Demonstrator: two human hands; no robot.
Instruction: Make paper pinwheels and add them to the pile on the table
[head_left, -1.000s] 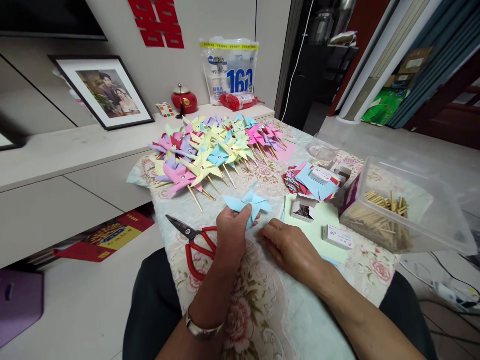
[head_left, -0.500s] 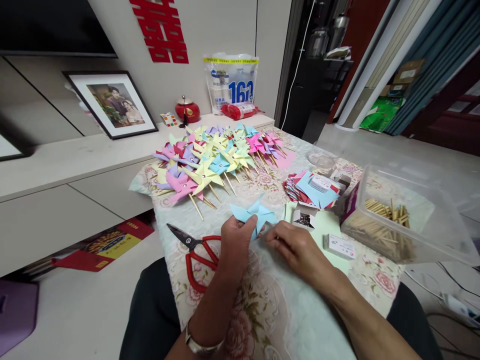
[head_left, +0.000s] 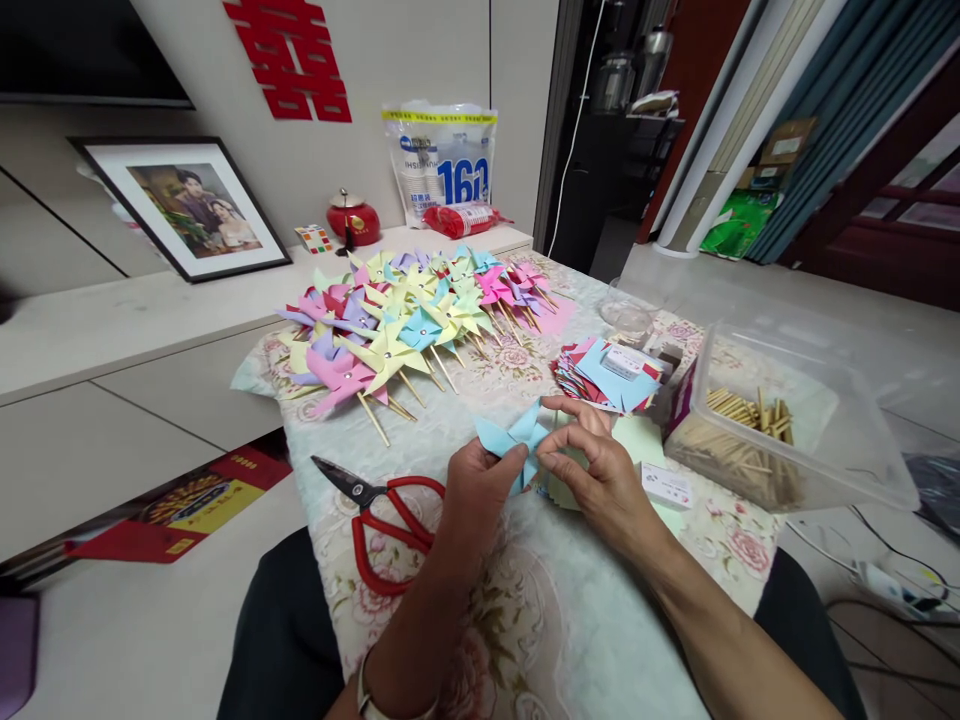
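Observation:
A light-blue paper pinwheel point(head_left: 521, 432) without a stick is held above the near part of the table. My left hand point(head_left: 484, 495) pinches it from the left, thumb pressed on its middle. The fingers of my right hand point(head_left: 604, 480) close on the pinwheel's right-hand blades, index finger at the upper blade tip and thumb lower down. Whether a pin sits in its centre is hidden. Left of my left hand lie red-handled scissors point(head_left: 397, 515), blades pointing away. Behind my right hand are pale green paper sheets point(head_left: 637, 440) and a small white box point(head_left: 666, 485).
Finished pinwheels on sticks point(head_left: 405, 320) are heaped at the back left. Coloured paper pieces point(head_left: 592, 370) lie at the right, with a small box point(head_left: 626, 362) on top. A clear plastic bin point(head_left: 847, 450) of short sticks stands at the right edge. The tablecloth point(head_left: 540, 620) is floral.
My right hand has risen from beside the pinwheel to its right-hand blades and now touches them. It covers the opened pin box. The view has shifted slightly right.

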